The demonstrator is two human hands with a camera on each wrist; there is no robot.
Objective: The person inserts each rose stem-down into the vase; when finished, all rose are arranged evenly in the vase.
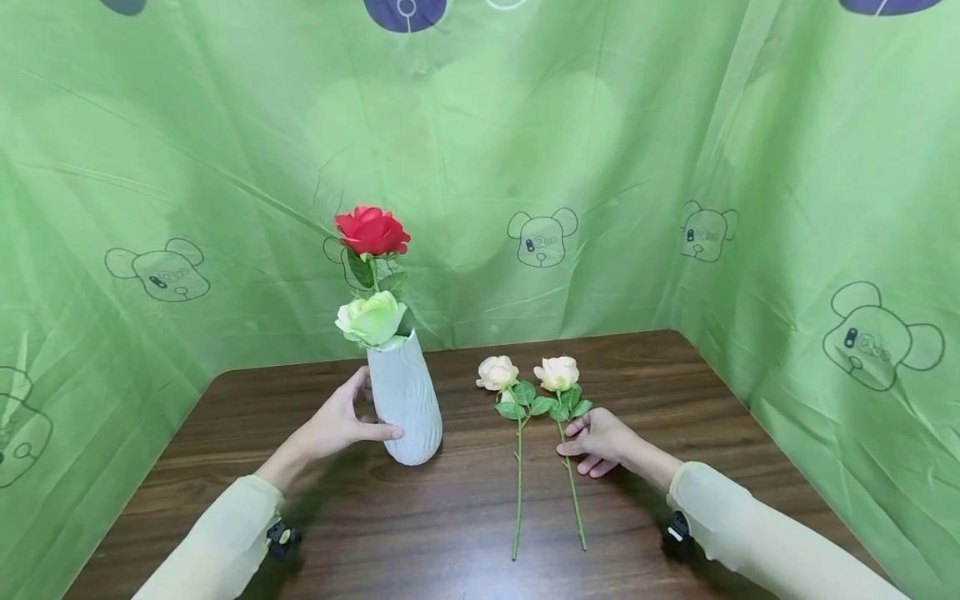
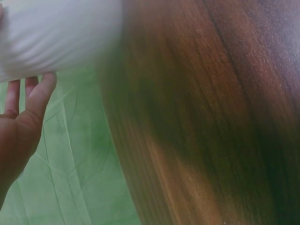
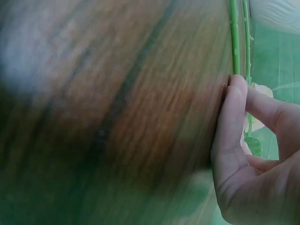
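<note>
My left hand (image 1: 341, 417) grips a white ribbed vase (image 1: 408, 400) from its left side, thumb across the front and the other fingers partly hidden behind. The vase tilts slightly and holds a red rose (image 1: 372, 231) above a pale green rose (image 1: 371, 318). In the left wrist view, fingers (image 2: 41, 96) touch the vase wall. My right hand (image 1: 603, 442) pinches the stem of a cream rose (image 1: 557, 373) lying on the table. That stem (image 3: 235, 42) meets the thumb and index fingertips in the right wrist view. Left of it lies a second cream rose (image 1: 497, 372).
Everything rests on a dark wood-grain table (image 1: 450, 517) with rounded far corners. A green curtain (image 1: 465, 167) printed with bear heads hangs behind and on both sides. Dark devices sit at both wrists, on pale sleeves (image 1: 225, 533).
</note>
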